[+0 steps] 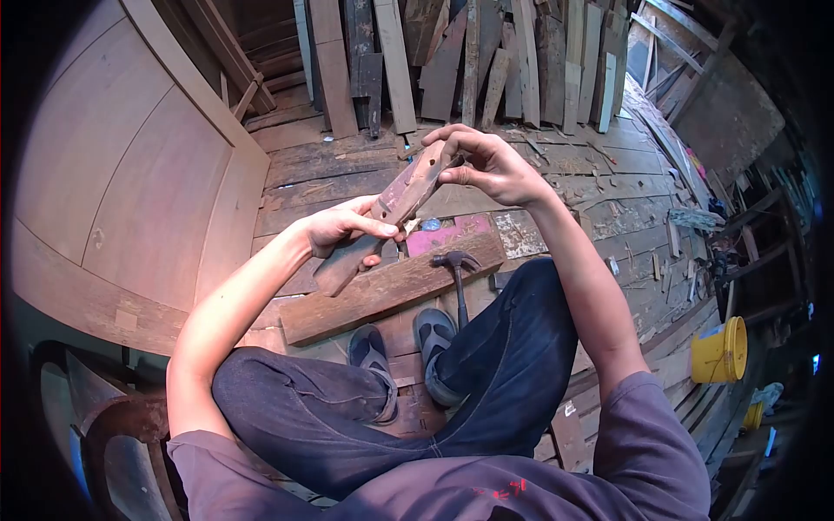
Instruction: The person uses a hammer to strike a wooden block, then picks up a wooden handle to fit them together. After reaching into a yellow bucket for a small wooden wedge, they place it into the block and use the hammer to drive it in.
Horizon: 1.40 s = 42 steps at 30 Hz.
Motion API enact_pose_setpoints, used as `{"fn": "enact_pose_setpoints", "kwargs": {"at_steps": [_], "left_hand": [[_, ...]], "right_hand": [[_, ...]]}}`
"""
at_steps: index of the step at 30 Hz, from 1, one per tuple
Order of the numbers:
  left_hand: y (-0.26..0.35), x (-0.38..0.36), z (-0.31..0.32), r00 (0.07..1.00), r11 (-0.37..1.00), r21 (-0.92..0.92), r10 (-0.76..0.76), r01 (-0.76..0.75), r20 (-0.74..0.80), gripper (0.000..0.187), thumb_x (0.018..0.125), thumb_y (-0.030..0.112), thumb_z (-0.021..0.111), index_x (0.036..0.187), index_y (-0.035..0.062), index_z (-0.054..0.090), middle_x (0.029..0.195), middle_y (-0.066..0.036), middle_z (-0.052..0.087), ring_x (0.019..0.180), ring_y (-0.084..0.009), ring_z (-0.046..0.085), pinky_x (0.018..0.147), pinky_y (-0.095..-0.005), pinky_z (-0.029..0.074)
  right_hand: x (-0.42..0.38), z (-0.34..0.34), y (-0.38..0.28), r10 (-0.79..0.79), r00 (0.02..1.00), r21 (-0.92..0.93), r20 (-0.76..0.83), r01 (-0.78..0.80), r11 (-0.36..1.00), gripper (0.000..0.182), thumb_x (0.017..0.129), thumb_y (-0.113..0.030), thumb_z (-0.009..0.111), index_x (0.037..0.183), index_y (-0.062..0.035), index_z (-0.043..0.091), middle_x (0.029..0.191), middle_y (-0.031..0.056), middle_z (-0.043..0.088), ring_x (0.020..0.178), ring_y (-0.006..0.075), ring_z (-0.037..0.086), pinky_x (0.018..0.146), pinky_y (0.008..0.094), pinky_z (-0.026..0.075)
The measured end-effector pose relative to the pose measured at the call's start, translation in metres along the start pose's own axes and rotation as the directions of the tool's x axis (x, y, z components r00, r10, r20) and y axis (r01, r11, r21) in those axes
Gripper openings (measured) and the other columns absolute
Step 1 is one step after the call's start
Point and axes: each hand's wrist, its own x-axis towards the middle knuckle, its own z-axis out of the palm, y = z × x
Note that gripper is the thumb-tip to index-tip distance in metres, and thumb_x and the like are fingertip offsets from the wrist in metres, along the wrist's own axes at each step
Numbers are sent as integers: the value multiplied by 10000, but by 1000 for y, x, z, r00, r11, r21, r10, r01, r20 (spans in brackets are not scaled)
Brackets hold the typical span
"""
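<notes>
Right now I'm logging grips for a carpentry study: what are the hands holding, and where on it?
Both hold one worn wooden piece: the left hand pinches its lower-middle part, the right hand grips its upper end.

Under the left hand (339, 227) a thick plank (391, 286) lies across the floor (330, 169), with a hammer (458, 278) just beside it. Beyond the right hand (491, 165) the floor is bare up to the stacked boards (469, 52). A large panel (130, 174) blocks the left.
</notes>
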Motion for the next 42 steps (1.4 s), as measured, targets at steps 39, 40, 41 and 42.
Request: {"fn": "enact_pose_setpoints", "kwargs": {"at_steps": [39, 40, 41, 42], "left_hand": [[-5, -6, 2, 914, 913, 232, -254, 334, -316, 750, 930, 807, 405, 1159, 101, 516, 749, -18, 551, 536, -97, 494, 454, -244, 420], [-5, -7, 3, 900, 915, 191, -281, 356, -333, 757, 927, 809, 409, 1172, 101, 518, 751, -21, 557, 532, -97, 492, 451, -243, 419], [-5, -8, 4, 885, 914, 150, -308, 377, -349, 764, 924, 812, 412, 1184, 101, 520, 754, -24, 563, 527, -98, 490, 448, -243, 418], [-4, -8, 5, 888, 917, 147, -305, 371, -343, 791, 910, 830, 406, 1179, 95, 523, 752, -24, 558, 521, -97, 484, 443, -243, 414]], "right_hand": [[2, 14, 38, 249, 969, 17, -6, -248, 969, 222, 955, -233, 733, 1051, -35, 708, 868, 12, 665, 816, 79, 599, 740, 277, 505], [1, 15, 35, 236, 971, 7, -24, -236, 972, 211, 955, -222, 730, 1031, -26, 714, 854, 8, 678, 820, 72, 591, 749, 272, 502], [1, 16, 33, 224, 974, -11, -35, -225, 974, 212, 959, -218, 724, 1030, -20, 703, 846, 10, 675, 810, 72, 586, 741, 276, 499], [1, 18, 31, 211, 976, -30, -45, -213, 977, 213, 963, -214, 718, 1030, -14, 693, 837, 13, 673, 799, 73, 580, 732, 280, 496]]}}
